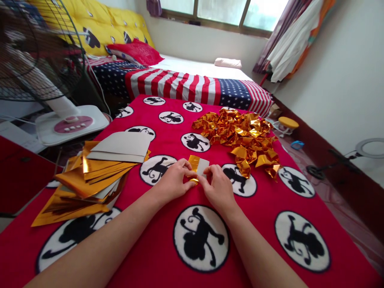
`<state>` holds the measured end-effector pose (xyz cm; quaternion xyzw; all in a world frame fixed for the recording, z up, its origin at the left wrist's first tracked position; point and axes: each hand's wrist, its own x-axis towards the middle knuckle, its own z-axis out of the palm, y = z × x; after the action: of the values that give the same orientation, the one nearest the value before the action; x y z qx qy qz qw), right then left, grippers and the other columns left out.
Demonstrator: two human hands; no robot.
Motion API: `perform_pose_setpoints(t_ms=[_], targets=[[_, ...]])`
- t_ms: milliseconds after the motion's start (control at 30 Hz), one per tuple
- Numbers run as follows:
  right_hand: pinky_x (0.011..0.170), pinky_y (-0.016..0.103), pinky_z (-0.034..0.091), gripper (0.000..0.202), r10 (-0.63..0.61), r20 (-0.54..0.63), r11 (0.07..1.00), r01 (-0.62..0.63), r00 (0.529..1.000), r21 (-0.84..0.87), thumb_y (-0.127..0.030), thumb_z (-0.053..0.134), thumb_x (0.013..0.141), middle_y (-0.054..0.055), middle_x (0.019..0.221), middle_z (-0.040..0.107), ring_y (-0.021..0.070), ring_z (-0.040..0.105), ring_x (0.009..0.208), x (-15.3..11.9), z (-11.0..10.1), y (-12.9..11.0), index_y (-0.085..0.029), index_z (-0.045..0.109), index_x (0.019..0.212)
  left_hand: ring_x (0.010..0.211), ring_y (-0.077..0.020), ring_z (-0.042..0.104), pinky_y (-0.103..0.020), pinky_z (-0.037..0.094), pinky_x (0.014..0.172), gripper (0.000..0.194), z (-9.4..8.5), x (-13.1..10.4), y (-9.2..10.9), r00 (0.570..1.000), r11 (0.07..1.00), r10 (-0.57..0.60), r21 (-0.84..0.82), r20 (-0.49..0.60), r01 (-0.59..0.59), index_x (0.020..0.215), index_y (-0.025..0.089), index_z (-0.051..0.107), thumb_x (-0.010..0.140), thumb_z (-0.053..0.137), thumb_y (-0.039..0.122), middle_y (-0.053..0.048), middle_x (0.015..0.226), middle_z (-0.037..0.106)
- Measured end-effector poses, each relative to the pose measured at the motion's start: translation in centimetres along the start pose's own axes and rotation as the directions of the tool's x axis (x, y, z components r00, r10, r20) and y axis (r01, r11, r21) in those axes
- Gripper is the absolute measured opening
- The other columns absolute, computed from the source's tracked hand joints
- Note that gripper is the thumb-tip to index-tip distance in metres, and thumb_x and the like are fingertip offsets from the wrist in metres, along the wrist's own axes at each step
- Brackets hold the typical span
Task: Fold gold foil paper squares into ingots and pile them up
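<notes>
Between my two hands, low over the red cloth point(249, 232), is a small piece of gold foil paper point(194, 161) with a pale grey-white side showing at its right. My left hand point(177, 179) pinches its lower left part. My right hand point(218, 186) grips the lower right part, thumb and fingertips close to the left ones. A short gold fold shows between the fingertips. At the left lies a stack of flat gold sheets point(75, 182) with grey-backed sheets point(121, 146) on top. A heap of folded gold pieces point(240, 130) lies at the back right.
A white fan base point(70, 124) stands left of the red-covered surface. Behind it is a bed with a flag-patterned cover point(180, 84) and a red pillow point(138, 52). A yellow stool point(288, 122) is on the right, by the wall.
</notes>
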<state>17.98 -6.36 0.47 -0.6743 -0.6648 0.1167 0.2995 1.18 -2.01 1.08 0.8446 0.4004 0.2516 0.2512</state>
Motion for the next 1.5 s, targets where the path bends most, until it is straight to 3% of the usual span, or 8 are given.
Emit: perform_pose_setpoints(t_ms=[233, 400, 700, 900, 1067, 1200, 1333, 1500], targets=[[0.07, 0.029, 0.04, 0.009, 0.022, 0.0, 0.999, -0.022, 1.0, 0.023, -0.013, 0.048, 0.079, 0.003, 0.085, 0.057, 0.0174, 0.056, 0.078, 0.2, 0.0, 0.5, -0.021, 0.05, 0.081, 0.091, -0.0182, 0.06, -0.031, 0.049, 0.087, 0.022, -0.1, 0.0, 0.0, 1.0, 1.0, -0.004, -0.013, 0.022, 0.004, 0.095, 0.025, 0.077, 0.074, 0.071, 0.023, -0.005, 0.098, 0.058], [0.063, 0.028, 0.035, 0.019, 0.03, -0.019, 0.996, -0.032, 0.999, -0.088, -0.035, 0.062, 0.079, 0.002, 0.086, 0.059, 0.0187, 0.057, 0.077, 0.1, 0.2, -0.4, -0.022, 0.05, 0.084, 0.088, -0.0174, 0.06, -0.03, 0.049, 0.084, 0.02, -0.2, 0.1, -0.1, 1.0, 1.0, 0.026, -0.018, 0.015, -0.025, 0.091, 0.023, 0.077, 0.073, 0.069, 0.019, -0.004, 0.095, 0.059], [0.057, 0.026, 0.028, 0.031, 0.1, 0.008, 0.983, -0.098, 0.995, -0.153, -0.043, 0.07, 0.073, -0.001, 0.085, 0.06, 0.0171, 0.057, 0.074, 0.7, 0.2, -0.6, -0.023, 0.051, 0.085, 0.087, -0.0175, 0.06, -0.03, 0.049, 0.082, 0.017, -0.3, 0.2, 0.1, 1.0, 1.0, 0.01, -0.003, 0.025, -0.01, 0.089, 0.019, 0.076, 0.074, 0.07, 0.02, -0.005, 0.095, 0.06], [0.062, 0.026, 0.034, 0.014, 0.065, 0.053, 0.998, -0.066, 0.996, 0.013, -0.023, 0.062, 0.076, -0.002, 0.083, 0.058, 0.0153, 0.055, 0.074, 0.9, -0.4, 0.4, -0.022, 0.05, 0.084, 0.087, -0.0171, 0.06, -0.029, 0.049, 0.083, 0.023, -0.1, 0.2, 0.0, 1.0, 1.0, -0.006, -0.008, 0.014, 0.006, 0.095, 0.019, 0.076, 0.072, 0.073, 0.022, -0.005, 0.096, 0.06], [0.064, 0.027, 0.036, 0.019, 0.04, 0.067, 0.998, -0.043, 0.997, 0.036, -0.027, 0.064, 0.073, -0.001, 0.084, 0.057, 0.0166, 0.054, 0.074, 0.6, -0.5, 0.6, -0.022, 0.05, 0.085, 0.089, -0.0177, 0.061, -0.03, 0.049, 0.084, 0.024, -0.1, 0.1, -0.1, 1.0, 1.0, 0.002, -0.004, 0.019, -0.002, 0.096, 0.019, 0.076, 0.073, 0.072, 0.022, -0.005, 0.096, 0.06], [0.068, 0.029, 0.039, 0.007, 0.045, -0.029, 0.999, -0.045, 0.999, 0.019, -0.019, 0.057, 0.077, 0.002, 0.083, 0.057, 0.0182, 0.055, 0.076, 0.9, -0.2, 1.0, -0.021, 0.051, 0.08, 0.088, -0.0173, 0.061, -0.03, 0.049, 0.086, 0.026, -0.1, 0.0, 0.2, 1.0, 0.999, -0.029, -0.019, 0.007, 0.029, 0.097, 0.02, 0.075, 0.071, 0.073, 0.02, -0.005, 0.097, 0.06], [0.073, 0.033, 0.043, 0.021, 0.081, -0.164, 0.997, -0.082, 0.983, 0.001, -0.026, 0.055, 0.083, 0.008, 0.1, 0.061, 0.0219, 0.059, 0.085, 1.6, 0.1, 1.3, -0.017, 0.056, 0.102, 0.085, -0.0161, 0.06, -0.028, 0.05, 0.081, 0.028, -0.2, 0.0, 0.4, 0.999, 0.997, -0.048, -0.063, 0.002, 0.048, 0.096, 0.02, 0.073, 0.069, 0.072, 0.014, -0.003, 0.094, 0.06], [0.071, 0.032, 0.043, 0.046, 0.091, -0.146, 0.996, -0.093, 0.985, -0.004, -0.031, 0.056, 0.084, 0.005, 0.105, 0.066, 0.0226, 0.062, 0.09, 2.0, 0.2, 1.2, -0.022, 0.049, 0.129, 0.089, -0.0148, 0.06, -0.027, 0.049, 0.085, 0.022, -0.3, -0.1, 0.3, 0.999, 0.995, 0.037, -0.095, -0.008, -0.038, 0.091, 0.023, 0.074, 0.073, 0.07, 0.011, -0.003, 0.098, 0.06]])
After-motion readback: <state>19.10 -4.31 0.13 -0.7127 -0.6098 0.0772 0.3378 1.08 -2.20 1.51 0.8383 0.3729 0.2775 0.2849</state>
